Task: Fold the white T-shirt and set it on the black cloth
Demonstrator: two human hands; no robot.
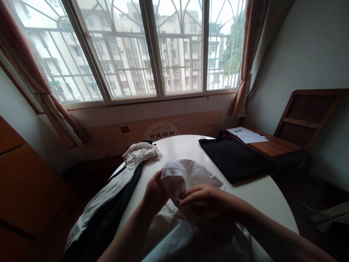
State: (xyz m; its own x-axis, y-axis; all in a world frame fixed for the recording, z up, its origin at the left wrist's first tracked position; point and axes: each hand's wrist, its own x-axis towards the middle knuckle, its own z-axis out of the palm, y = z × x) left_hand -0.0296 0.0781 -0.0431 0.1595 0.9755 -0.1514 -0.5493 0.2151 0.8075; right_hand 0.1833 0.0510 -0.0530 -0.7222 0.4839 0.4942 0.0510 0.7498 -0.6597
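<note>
A white shirt (200, 173) is bunched over the near part of the round white table, and its lower cloth spreads toward me. Its stiff, collar-like band curves upward between my hands. My left hand (156, 191) grips this band from the left side, with its fingers partly behind the cloth. From the right, my right hand (205, 202) pinches the inner edge of the band between thumb and fingers. Folds and shadow hide the rest of the shirt.
The round white table (182, 143) bears a folded black cloth (236, 158) at right. Rumpled white clothing (139, 154) and black clothing (128, 193) hang over its left edge. A wooden chair (283, 140) with papers (247, 134) stands beyond; a barred window (152, 51) is ahead.
</note>
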